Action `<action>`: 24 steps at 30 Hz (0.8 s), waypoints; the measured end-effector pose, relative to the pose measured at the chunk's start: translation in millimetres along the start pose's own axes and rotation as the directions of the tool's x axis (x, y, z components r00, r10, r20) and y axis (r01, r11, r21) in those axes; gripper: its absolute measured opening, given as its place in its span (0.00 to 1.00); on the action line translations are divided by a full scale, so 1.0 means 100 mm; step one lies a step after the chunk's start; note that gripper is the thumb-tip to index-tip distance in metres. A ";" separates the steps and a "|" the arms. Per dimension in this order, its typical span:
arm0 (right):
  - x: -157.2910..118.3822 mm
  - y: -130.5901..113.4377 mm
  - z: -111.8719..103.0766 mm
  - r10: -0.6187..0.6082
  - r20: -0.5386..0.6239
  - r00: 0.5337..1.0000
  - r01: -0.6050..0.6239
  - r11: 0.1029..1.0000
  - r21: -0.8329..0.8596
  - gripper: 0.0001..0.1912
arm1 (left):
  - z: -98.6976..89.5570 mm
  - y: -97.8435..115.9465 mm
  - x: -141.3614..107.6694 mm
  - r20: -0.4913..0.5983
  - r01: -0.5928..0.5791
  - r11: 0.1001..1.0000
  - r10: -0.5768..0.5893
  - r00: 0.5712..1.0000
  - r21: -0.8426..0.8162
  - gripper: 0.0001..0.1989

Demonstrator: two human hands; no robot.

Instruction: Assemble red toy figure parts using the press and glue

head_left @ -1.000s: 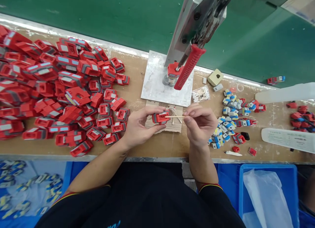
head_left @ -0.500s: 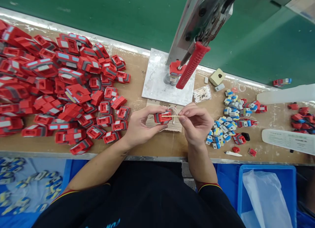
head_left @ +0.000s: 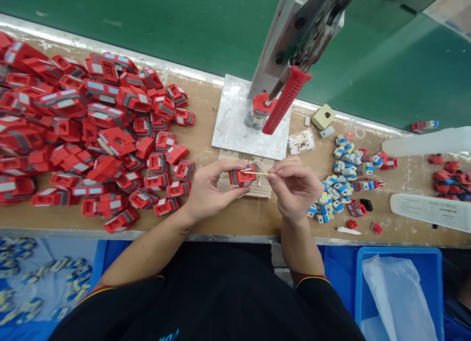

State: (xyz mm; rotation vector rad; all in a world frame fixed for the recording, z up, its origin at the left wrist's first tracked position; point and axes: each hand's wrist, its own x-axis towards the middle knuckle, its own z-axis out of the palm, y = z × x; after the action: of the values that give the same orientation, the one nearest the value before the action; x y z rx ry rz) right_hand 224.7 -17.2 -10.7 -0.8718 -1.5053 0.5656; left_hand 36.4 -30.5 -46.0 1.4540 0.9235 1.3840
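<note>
Above the middle of the bench (head_left: pixel 206 140), the left hand (head_left: pixel 211 188) is holding a red part (head_left: pixel 241 177), its grip pinching the part between the thumb on the near side and fingers on the far side. The right hand (head_left: pixel 296 186) is facing it, its grip pinching a thin stick (head_left: pixel 262 173) between thumb and fingers. That stick is pointing leftward, its far end reaching the part's recessed face; whether the tip is touching or hovering just over it, I cannot tell. Compared with a second ago, the right fingertips are sitting nearer to the part, while the left hand is keeping much the same hold. This is suggesting, as a judgement, that the work is centring on the recess, with the left hand steadying and the right guiding the stick. Beneath the held part, a piece of cardboard (head_left: pixel 262 191) is lying in front of a metal plate (head_left: pixel 230 120), over which a red lever handle (head_left: pixel 287 100) is slanting. Loose red parts (head_left: pixel 116 141) are crowding the left side; small blue-and-white parts (head_left: pixel 336 186) are lying to the right, and a packet of sticks (head_left: pixel 300 142) is resting beside the plate.
</note>
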 end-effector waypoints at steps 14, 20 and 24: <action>0.02 0.02 -0.07 -0.047 -0.023 0.999 0.045 0.996 -0.079 0.07 | -0.02 0.01 0.02 -0.011 -0.054 0.996 0.055 0.998 0.071 0.18; 0.07 0.09 -0.29 -0.011 -0.037 0.999 0.007 0.996 -0.088 0.05 | -0.04 -0.03 0.01 -0.032 -0.026 0.999 0.027 0.999 0.037 0.18; 0.06 0.19 -0.37 0.109 0.223 0.969 -0.048 0.963 -0.265 0.07 | -0.05 -0.05 0.03 -0.073 0.039 0.998 -0.035 0.997 0.052 0.16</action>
State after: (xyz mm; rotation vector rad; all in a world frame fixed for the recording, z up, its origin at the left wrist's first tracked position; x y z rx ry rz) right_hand 264.3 -6.8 -17.0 -1.0997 -1.7946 0.5541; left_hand 32.1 -25.9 -49.6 1.4271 1.0353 1.4015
